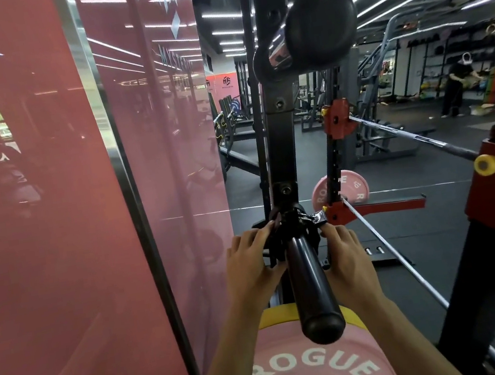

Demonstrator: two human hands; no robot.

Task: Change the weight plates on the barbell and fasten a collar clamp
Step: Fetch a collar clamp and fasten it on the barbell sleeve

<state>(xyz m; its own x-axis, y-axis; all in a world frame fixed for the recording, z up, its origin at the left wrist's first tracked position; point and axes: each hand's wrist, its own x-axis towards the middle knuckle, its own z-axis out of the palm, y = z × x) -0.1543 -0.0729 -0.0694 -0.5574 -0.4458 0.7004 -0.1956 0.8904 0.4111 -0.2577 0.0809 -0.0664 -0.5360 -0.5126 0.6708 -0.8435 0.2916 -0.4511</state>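
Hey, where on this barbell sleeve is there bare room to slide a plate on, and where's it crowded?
The sleeve is bare from its near end up to the collar clamp. It is crowded at the clamp, where the left hand and right hand hold it. Below the sleeve's end lies a pink plate.

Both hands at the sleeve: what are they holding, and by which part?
Both hold the collar clamp on the barbell sleeve. The left hand grips its black body from the left; the right hand pinches near its silver lever.
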